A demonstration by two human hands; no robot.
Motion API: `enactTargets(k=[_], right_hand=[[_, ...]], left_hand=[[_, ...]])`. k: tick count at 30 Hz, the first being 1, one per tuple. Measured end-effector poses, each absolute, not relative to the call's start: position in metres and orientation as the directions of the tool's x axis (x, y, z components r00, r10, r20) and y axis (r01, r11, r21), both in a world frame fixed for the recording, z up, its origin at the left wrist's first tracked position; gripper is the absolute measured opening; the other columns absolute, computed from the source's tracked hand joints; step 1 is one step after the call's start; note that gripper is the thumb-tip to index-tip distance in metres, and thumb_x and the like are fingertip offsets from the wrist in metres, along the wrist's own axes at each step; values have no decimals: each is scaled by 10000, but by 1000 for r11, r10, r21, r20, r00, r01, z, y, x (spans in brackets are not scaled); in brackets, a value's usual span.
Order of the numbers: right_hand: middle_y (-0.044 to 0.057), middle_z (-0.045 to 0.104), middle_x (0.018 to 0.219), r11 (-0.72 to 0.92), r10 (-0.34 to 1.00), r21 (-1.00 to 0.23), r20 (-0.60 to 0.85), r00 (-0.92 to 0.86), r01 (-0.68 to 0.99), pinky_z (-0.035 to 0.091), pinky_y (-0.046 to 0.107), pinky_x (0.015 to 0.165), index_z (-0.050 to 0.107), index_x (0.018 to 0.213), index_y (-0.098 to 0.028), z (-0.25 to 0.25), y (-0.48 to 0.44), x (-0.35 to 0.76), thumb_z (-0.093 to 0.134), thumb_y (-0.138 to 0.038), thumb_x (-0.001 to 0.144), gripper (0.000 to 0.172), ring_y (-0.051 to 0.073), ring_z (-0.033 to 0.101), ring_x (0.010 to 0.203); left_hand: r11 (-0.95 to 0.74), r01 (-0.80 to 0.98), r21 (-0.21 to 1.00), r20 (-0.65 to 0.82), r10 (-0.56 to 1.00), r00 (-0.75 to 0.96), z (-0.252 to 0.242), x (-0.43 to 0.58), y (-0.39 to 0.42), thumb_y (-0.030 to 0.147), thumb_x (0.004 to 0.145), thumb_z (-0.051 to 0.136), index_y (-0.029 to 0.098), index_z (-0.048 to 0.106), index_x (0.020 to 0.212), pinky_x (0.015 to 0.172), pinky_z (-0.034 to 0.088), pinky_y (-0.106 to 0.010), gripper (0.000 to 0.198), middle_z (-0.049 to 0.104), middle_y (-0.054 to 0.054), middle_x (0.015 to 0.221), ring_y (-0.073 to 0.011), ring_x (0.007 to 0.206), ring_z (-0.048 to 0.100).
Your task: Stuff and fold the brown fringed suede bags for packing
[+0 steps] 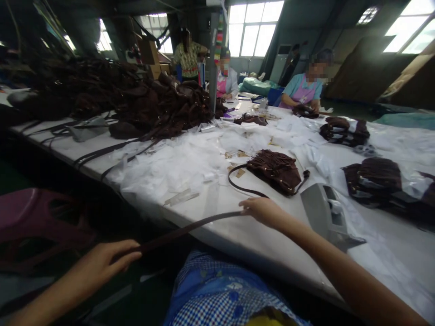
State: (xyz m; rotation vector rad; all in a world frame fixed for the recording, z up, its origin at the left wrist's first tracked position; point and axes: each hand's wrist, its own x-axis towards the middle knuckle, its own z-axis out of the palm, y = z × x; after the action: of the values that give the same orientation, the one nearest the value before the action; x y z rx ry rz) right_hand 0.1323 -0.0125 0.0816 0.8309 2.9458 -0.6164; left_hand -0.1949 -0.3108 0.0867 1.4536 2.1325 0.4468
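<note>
A long dark brown strap (193, 226) runs between my two hands, over the front edge of the table. My left hand (108, 259), low at the left and off the table, pinches one part of it between thumb and fingers. Closer to the table's surface, my right hand (260, 209) grips the strap between its fingertips. Just beyond that hand lies a brown fringed bag (277, 168) on the white table. A strap loop curves from the bag toward my right hand, where it passes out of sight.
A grey plastic tape dispenser (324, 210) stands right of the bag. Thin white wrapping (180, 158) covers the table's middle. Brown bags (163, 104) are heaped at the back left, more bags (377, 179) at the right. A purple stool (41, 222) stands left. Several people work beyond.
</note>
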Motion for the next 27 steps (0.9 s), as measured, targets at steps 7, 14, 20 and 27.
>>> enactTargets(k=[7,14,20,27], right_hand=[[74,717,1171,625,19,-780,-36,-999,40,491,269,870,513,1421,-225,98,-95,67,594,-447,931,544,208,680,1015],[74,766,922,769,398,-465,-190,-897,439,471,291,732,749,1058,-220,74,-52,99,584,-232,913,221,238,702,850],[23,753,861,519,171,-832,-124,-977,196,478,243,724,713,1082,-217,70,-68,74,549,-323,944,240,167,671,753],[1,673,685,396,558,-879,1,-830,266,414,220,647,699,854,-164,34,-35,84,487,-288,969,271,121,571,624]], left_hand=[[35,861,508,-27,999,-24,82,-118,-260,500,944,476,305,736,1061,856,511,-304,345,761,-22,1055,-241,960,700],[247,868,431,-124,969,-215,67,-150,-273,459,967,455,322,730,1015,674,492,-245,312,768,17,917,-194,809,718],[-13,884,468,21,1000,3,76,-121,-215,442,973,457,263,729,971,782,489,-267,325,757,-24,939,-203,875,696],[7,830,557,191,972,-136,93,-151,-101,402,952,506,233,692,964,723,502,-245,251,742,-5,919,-165,785,679]])
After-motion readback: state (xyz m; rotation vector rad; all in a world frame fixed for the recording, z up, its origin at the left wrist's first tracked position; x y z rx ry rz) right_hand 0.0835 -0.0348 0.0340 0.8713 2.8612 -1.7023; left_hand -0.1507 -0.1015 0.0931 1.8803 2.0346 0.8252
